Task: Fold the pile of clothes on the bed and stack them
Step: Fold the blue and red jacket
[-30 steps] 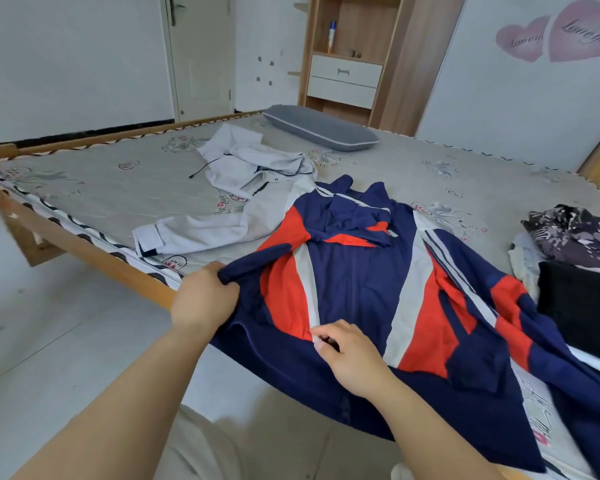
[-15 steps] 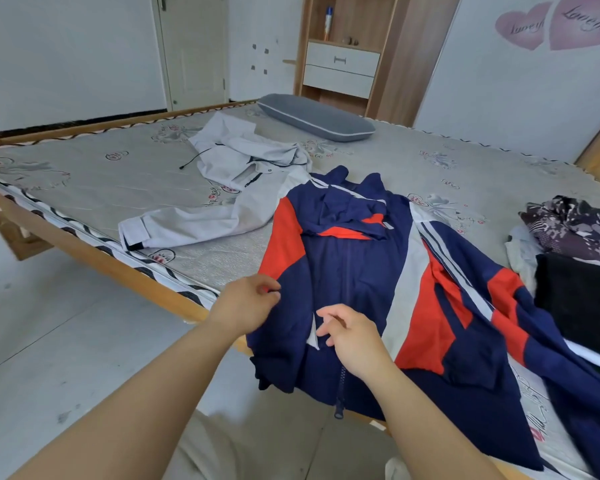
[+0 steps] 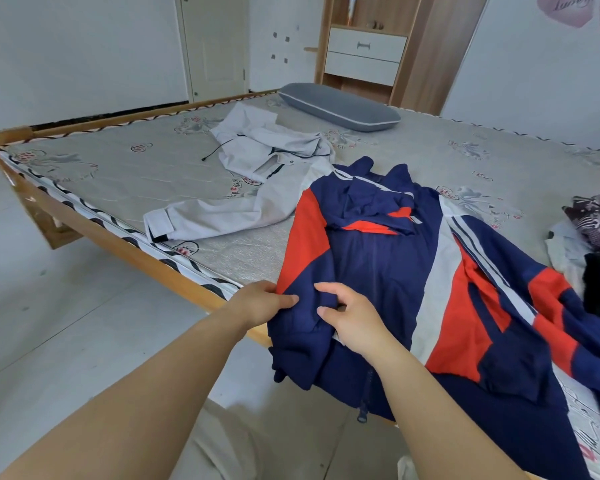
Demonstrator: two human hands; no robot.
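Head view looks down on two bare hands working at the near edge of the bed (image 3: 125, 188). On the left hand (image 3: 260, 303) the fingers (image 3: 284, 299) are curled round the left hem of the jacket (image 3: 378, 271), thumb lying on top of the navy cloth and the rest tucked beneath it. The right hand (image 3: 354, 317) sits just beside it, thumb and forefinger pinching a fold of the same cloth near the zip, the other fingers bent loosely. The jacket, navy with red and white panels, lies spread front up over the bed's near edge, its lower part hanging off toward the floor (image 3: 49, 323) and its right sleeve trailing away past the right hand. Beyond the jacket, touching its collar side, a pale grey hoodie (image 3: 257, 157) lies crumpled with one sleeve stretched toward the bed's wooden rail. Farther from the jacket, a grey pillow (image 3: 340, 105) rests on the mattress. To the jacket's right, at the frame edge, a heap of dark and patterned clothes (image 3: 596, 230) sits on the bed.
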